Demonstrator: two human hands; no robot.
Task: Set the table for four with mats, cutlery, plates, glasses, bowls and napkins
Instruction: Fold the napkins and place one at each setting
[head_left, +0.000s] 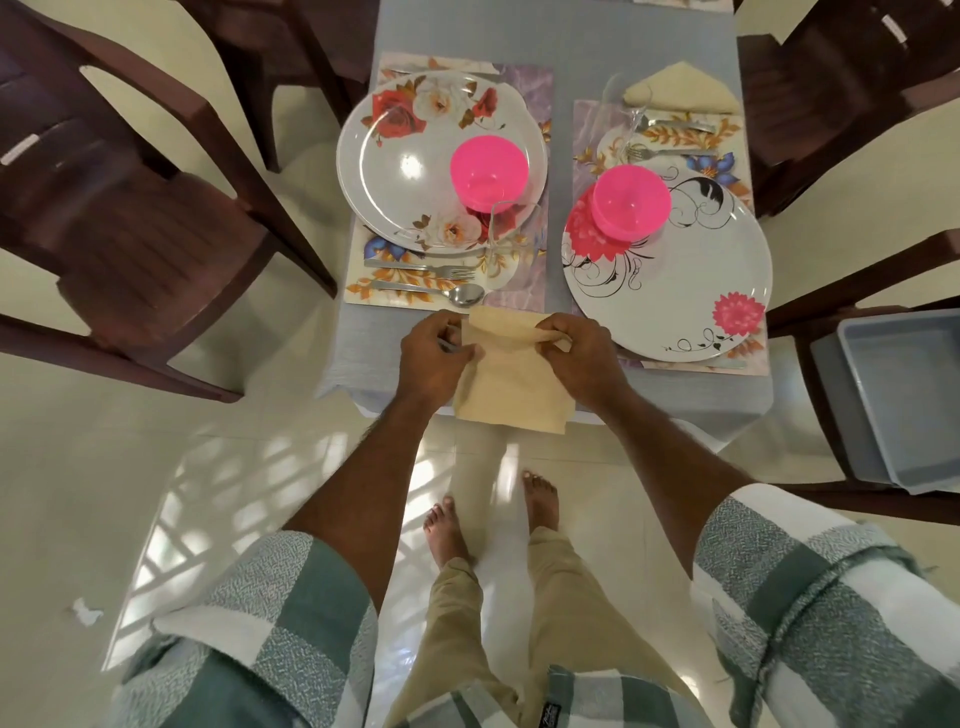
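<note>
While both hands (left hand (435, 351), right hand (582, 353)) pinch its top edge, beige napkin (511, 384) hangs.

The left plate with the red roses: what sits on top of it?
A pink bowl sits on the rose plate, toward its right side. A clear glass overlaps the plate's near rim; whether it rests on the plate or the mat cannot be told. The bowl hides the plate beneath it.

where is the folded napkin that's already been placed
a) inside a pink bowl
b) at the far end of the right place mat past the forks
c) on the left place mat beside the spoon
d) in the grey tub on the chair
b: the folded napkin lies at the far end of the right place mat, past the forks.
</note>
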